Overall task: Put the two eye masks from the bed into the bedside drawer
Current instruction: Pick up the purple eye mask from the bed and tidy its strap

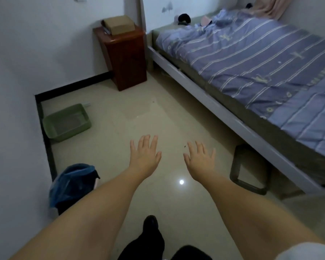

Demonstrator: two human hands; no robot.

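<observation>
My left hand [145, 156] and my right hand [201, 162] are stretched out over the floor, palms down, fingers spread, holding nothing. The bed [251, 59] with a blue striped quilt runs along the right side. At its far head end lie a black eye mask [184, 18] and a pink one [206, 21], both far from my hands. The dark red wooden bedside cabinet [126, 57] stands in the far corner left of the bed, its front turned away so the drawer is hidden.
A cardboard box [119, 24] sits on the cabinet. A green plastic tray [66, 121] lies on the floor by the left wall. A bin with a blue bag [72, 186] stands near left. A dark stool [249, 169] is beside the bed frame.
</observation>
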